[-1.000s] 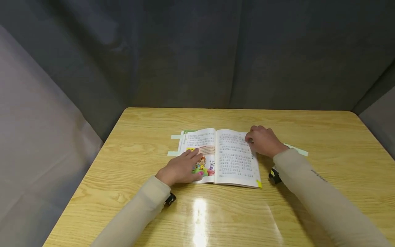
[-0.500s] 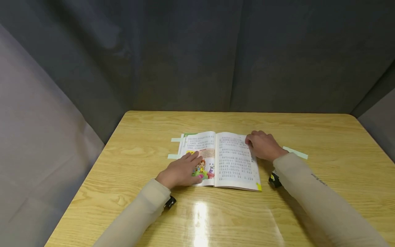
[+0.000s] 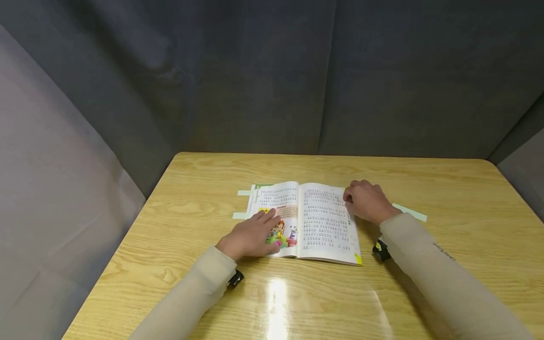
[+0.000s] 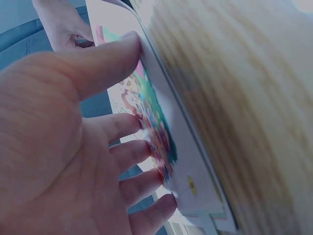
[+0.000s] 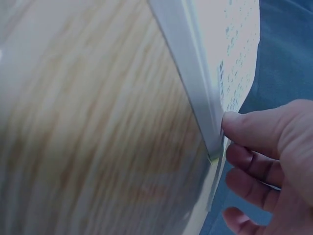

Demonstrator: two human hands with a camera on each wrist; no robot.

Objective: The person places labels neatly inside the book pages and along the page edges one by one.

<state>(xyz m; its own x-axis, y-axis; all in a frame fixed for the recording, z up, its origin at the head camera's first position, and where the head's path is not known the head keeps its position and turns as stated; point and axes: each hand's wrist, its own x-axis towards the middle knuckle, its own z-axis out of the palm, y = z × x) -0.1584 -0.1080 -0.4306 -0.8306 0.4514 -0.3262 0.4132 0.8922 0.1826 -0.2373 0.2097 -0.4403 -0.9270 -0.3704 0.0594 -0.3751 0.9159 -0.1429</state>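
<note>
An open book (image 3: 325, 226) lies on the wooden table, its left page bearing a colourful cartoon and its right page lines of small print. Spread over the lower left page, my left hand (image 3: 250, 233) rests with fingers apart; the left wrist view shows its fingertips on the picture. At the upper outer edge of the right page, my right hand (image 3: 367, 202) has its fingers bent. In the right wrist view the thumb (image 5: 244, 127) and forefinger pinch the edge of the pages (image 5: 193, 63), while the other fingers curl loosely below.
Pale green strips (image 3: 241, 215) stick out on the table at the book's left side. Another pale strip (image 3: 410, 212) lies beyond my right wrist. A dark curtain (image 3: 255, 85) hangs behind the table's far edge (image 3: 425, 158).
The head view has tilted slightly, so the table and book sit a little lower in the picture. Both hands keep their places on the book.
</note>
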